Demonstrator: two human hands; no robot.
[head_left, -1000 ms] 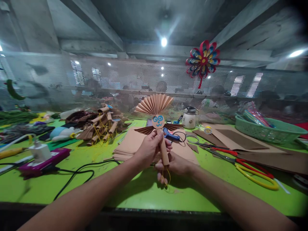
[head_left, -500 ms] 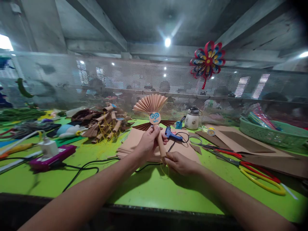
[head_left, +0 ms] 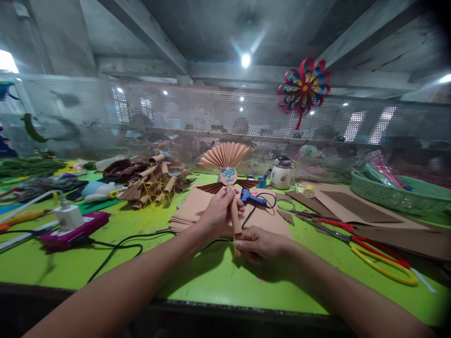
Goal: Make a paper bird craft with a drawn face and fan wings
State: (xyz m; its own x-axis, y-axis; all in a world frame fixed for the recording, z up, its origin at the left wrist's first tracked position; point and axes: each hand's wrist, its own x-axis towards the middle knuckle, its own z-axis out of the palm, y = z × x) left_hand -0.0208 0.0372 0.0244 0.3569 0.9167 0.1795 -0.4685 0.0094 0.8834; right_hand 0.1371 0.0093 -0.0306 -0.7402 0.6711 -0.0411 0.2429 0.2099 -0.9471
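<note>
My left hand (head_left: 219, 211) is closed around the rolled-paper body of a brown paper doll (head_left: 228, 175), held upright above the table. The doll has a round face drawn in blue, a pleated fan above it and darker pleated wings at the sides. Below the tube's lower end hangs a thin yellow string (head_left: 234, 256). There my right hand (head_left: 262, 243) pinches, its fingertips on the string just under the tube; their exact grip is partly hidden. Behind the doll lie a stack of brown paper sheets (head_left: 190, 206) and a blue glue gun (head_left: 254, 198).
Scissors with red and yellow handles (head_left: 384, 263) lie at right, near a green basket (head_left: 405, 192). A kettle-like jug (head_left: 282, 173) stands behind. Left are a heap of paper tubes with yellow strings (head_left: 160, 180) and a purple power strip (head_left: 75, 233) with black cables.
The doll has shifted slightly right and down, its fan turning a little upright. My right hand has moved from the tube's lower end to just below it, and the yellow string now hangs straighter.
</note>
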